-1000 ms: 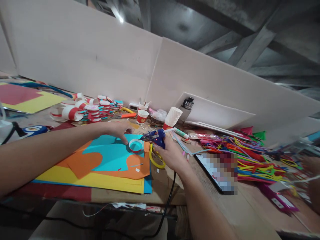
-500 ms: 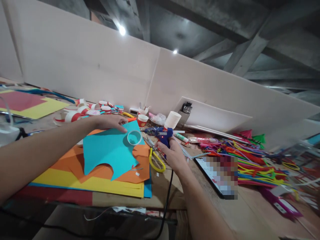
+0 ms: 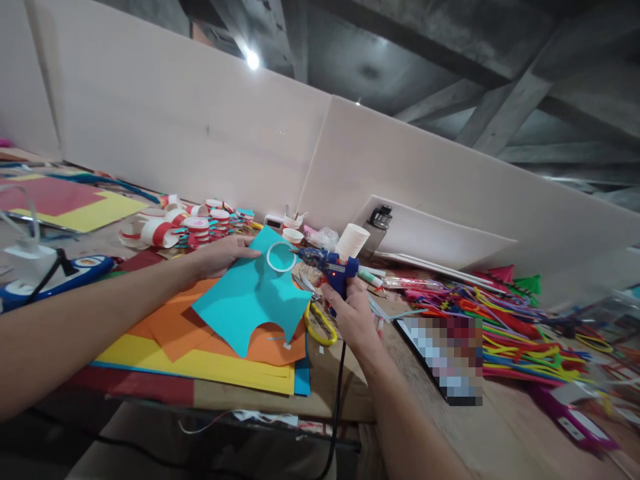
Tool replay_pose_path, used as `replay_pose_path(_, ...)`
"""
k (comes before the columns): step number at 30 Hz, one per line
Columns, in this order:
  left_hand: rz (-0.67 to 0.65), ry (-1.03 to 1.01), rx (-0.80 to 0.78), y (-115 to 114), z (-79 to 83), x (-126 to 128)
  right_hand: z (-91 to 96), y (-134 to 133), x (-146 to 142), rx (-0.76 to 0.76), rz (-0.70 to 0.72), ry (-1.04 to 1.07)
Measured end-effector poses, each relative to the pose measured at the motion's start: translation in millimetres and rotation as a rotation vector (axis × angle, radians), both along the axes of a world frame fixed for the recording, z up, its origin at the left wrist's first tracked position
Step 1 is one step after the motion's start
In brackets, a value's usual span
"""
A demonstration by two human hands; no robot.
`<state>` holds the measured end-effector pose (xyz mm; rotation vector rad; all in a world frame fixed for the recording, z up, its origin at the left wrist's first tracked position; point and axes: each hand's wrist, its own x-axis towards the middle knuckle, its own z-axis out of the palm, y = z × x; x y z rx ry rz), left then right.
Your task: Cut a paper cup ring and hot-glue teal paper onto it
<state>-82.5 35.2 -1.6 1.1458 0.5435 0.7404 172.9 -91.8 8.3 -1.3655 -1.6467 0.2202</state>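
My left hand (image 3: 223, 255) grips the far edge of a turquoise paper sheet (image 3: 250, 297) and lifts it, tilted, off the stack of orange and yellow sheets (image 3: 200, 357). A white ring (image 3: 281, 257) sticks to the turquoise sheet near its top corner. My right hand (image 3: 351, 313) is closed round the handle of a blue glue gun (image 3: 333, 267), whose nozzle points left at the ring. Its black cord (image 3: 336, 393) drops over the table edge.
Yellow-handled scissors (image 3: 320, 323) lie beside the stack. Paper cups (image 3: 353, 240) and red-and-white cup pieces (image 3: 170, 230) stand behind. A pile of coloured pipe cleaners (image 3: 500, 313) fills the right. A tablet (image 3: 440, 353) lies by my right forearm. White boards wall the back.
My left hand has raised the turquoise sheet with the ring from flat on the stack to tilted up. The glue gun has lifted slightly and followed the ring.
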Motion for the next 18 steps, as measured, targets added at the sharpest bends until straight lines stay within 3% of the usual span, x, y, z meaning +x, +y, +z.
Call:
replay_pose_path(11,0.080,-0.091,-0.110,-20.7,-1.2,17.9,-3.2,-2.1,-7.3,-0.016,-0.015,-0.049)
replay_pose_path(18,0.056,-0.153,-0.082,-27.2,-7.3,22.1,-2.0,-4.3,-10.8,-0.033,-0.003,-0.055)
